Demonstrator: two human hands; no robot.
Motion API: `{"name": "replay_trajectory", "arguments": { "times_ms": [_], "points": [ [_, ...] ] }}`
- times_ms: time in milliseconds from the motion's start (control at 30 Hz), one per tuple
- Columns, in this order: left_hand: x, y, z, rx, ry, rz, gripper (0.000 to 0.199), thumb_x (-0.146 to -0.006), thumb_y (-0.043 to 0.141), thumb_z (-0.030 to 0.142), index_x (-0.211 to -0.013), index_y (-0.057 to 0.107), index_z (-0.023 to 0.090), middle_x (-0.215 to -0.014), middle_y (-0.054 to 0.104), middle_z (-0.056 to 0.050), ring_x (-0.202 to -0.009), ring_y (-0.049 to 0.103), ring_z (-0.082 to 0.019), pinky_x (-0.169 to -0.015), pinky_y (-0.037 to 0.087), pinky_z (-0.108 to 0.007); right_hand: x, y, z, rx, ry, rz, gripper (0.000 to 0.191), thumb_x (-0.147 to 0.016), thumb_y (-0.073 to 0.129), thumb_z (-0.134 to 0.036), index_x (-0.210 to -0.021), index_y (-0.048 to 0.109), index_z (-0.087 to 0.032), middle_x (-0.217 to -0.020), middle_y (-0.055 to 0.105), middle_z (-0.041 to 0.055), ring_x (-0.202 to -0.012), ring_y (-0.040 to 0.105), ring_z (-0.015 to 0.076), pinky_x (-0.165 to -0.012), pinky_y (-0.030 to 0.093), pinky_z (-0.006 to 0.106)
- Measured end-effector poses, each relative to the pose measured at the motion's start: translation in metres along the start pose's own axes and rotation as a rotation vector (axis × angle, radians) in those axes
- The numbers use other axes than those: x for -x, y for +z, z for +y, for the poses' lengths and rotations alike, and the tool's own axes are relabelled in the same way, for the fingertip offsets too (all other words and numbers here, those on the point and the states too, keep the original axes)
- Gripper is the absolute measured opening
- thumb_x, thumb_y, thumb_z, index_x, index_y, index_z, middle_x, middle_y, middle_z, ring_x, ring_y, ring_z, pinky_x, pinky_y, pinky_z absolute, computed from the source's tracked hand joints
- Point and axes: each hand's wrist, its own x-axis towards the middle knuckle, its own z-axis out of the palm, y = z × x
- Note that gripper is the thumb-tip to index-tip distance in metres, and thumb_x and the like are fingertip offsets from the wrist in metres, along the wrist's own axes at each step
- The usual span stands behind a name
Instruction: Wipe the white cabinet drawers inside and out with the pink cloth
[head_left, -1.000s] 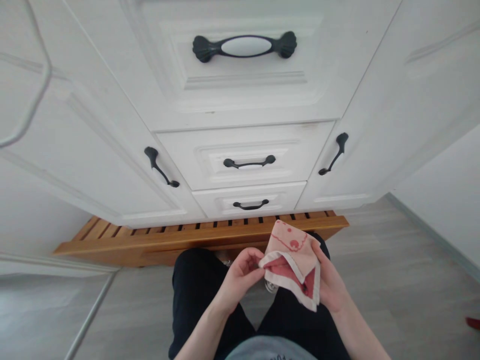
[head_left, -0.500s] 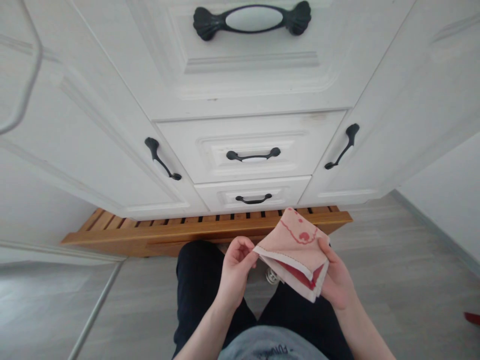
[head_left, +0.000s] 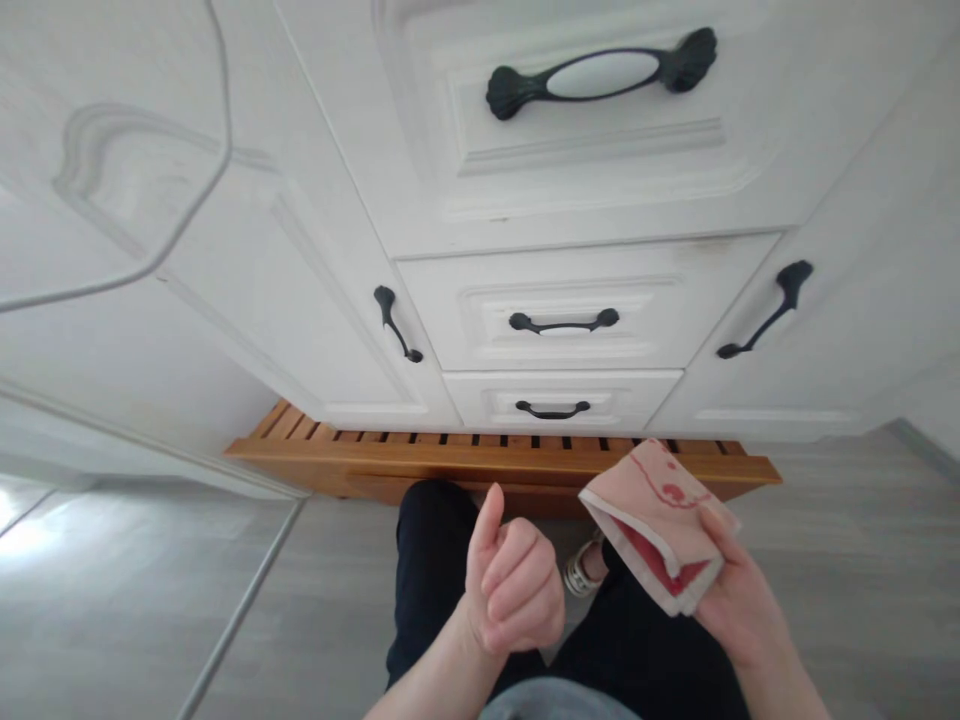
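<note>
— What has changed? — The left hand (head_left: 514,590) has let go of the folded cloth (head_left: 656,520) and is curling loosely, holding nothing.
— And the cloth? — The right hand (head_left: 739,600) is gripping it above the knees, before the wooden rack (head_left: 450,462) under the cabinet's drawers (head_left: 577,320).

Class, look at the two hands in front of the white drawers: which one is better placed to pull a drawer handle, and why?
Probably the left hand: it holds nothing, its fingers loosely curled. The right hand is occupied, gripping the folded pink cloth. The lowest drawer handle is nearest.
</note>
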Motion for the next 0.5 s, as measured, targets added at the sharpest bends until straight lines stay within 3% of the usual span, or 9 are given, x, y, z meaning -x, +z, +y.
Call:
{"name": "replay_trajectory", "arguments": {
  "times_ms": [133,267,400,500],
  "points": [
    [0.007,0.005,0.004,-0.012,0.004,-0.155,0.087,-0.083,0.068,0.056,-0.027,0.008,0.025,-0.019,-0.004,0.008,-0.011,0.007,-0.006,-0.021,0.002,-0.02,-0.027,0.048,0.02,0.005,-0.029,-0.007,0.053,-0.101,0.051,-0.028,-0.149,0.042,-0.009,-0.127,0.07,0.0179,-0.122,0.066,0.0262,-0.112,0.047,0.051],
    [0.021,0.021,0.014,-0.017,0.12,-0.231,0.083,-0.089,0.065,0.044,-0.033,0.008,0.023,-0.024,0.001,0.008,-0.018,0.011,-0.004,-0.026,0.009,-0.019,-0.063,0.096,0.028,-0.063,-0.071,-0.097,0.054,-0.101,0.052,-0.03,-0.15,0.04,-0.011,-0.122,0.073,0.0156,-0.116,0.069,0.0261,-0.109,0.049,0.051],
    [0.019,0.023,0.018,-0.058,0.242,-0.142,0.063,-0.087,0.073,0.042,-0.046,0.031,0.018,-0.043,0.029,0.008,-0.033,0.026,-0.001,-0.036,0.023,-0.017,-0.089,0.13,0.034,-0.04,-0.1,-0.16,0.049,-0.102,0.052,-0.032,-0.144,0.047,-0.007,-0.112,0.076,0.0152,-0.104,0.073,0.025,-0.105,0.052,0.046],
    [0.004,0.007,0.014,-0.281,0.36,0.004,0.034,-0.074,0.085,0.043,-0.074,0.061,0.02,-0.076,0.058,0.003,-0.059,0.051,-0.004,-0.053,0.039,-0.016,-0.094,0.133,0.046,-0.001,-0.125,-0.166,0.041,-0.098,0.058,-0.032,-0.132,0.058,-0.009,-0.11,0.077,0.0134,-0.105,0.073,0.0246,-0.105,0.053,0.043]
  ]
}}
